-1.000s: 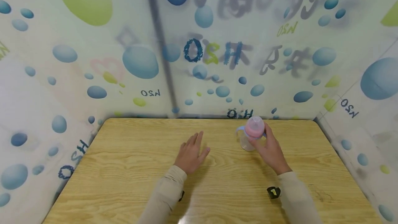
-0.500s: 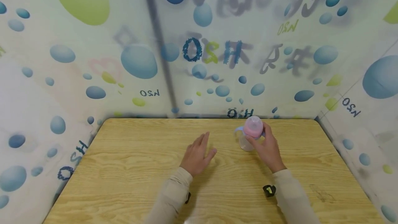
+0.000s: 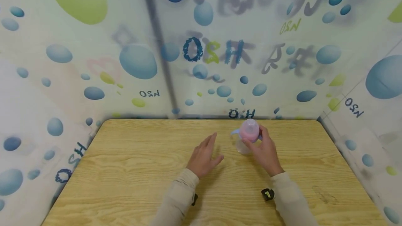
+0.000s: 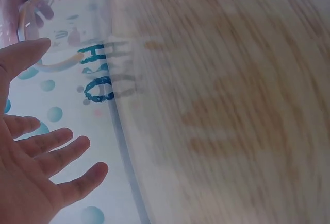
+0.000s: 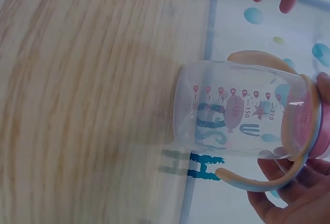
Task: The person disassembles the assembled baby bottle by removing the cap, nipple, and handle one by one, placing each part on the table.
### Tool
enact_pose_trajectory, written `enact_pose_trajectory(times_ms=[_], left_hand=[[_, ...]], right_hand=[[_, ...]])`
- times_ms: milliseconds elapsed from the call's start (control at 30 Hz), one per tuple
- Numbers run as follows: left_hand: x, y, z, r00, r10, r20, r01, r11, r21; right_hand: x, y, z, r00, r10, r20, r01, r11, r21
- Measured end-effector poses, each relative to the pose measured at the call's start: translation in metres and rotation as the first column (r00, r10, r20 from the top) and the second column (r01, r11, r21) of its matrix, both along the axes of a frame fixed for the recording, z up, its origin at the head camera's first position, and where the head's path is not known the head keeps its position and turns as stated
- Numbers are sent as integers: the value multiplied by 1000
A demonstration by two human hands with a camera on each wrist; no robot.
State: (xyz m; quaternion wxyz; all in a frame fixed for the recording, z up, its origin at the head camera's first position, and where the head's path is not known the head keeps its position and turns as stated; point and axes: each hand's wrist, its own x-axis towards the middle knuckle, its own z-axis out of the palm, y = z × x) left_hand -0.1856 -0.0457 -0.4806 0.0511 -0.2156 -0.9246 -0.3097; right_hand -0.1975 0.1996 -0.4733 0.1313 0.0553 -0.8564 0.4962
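Note:
A clear baby bottle with a pink collar, a see-through cap and two side handles is upright near the back of the table. My right hand grips it around the collar from the right. In the right wrist view the bottle shows red measuring marks and looks see-through, with the thumb and fingers about its pink top. To the left, my left hand hovers over the table with fingers straight and holds nothing. The left wrist view shows that hand spread open, apart from the bottle's handle.
The wood-grain table ends at a back wall printed with blue and green drops and letters. Side walls stand left and right. A small black device sits at the right wrist.
My right hand has brought the bottle slightly to the left and nearer to me. My left hand has moved right, closer to the bottle, with its fingers still extended.

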Motion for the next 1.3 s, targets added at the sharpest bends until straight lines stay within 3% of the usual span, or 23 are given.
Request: enact_pose_trajectory(times_ms=[400,1300], left_hand=[[0,9,4,1000,-7,-24,7,1000,-10],[-4,19,6,996,-53,-69,52,998,-22]], right_hand=[[6,-10,-2,1000,15,16,-15,999,29],[21,-36,-5,995,81,-58,-79,996,41]])
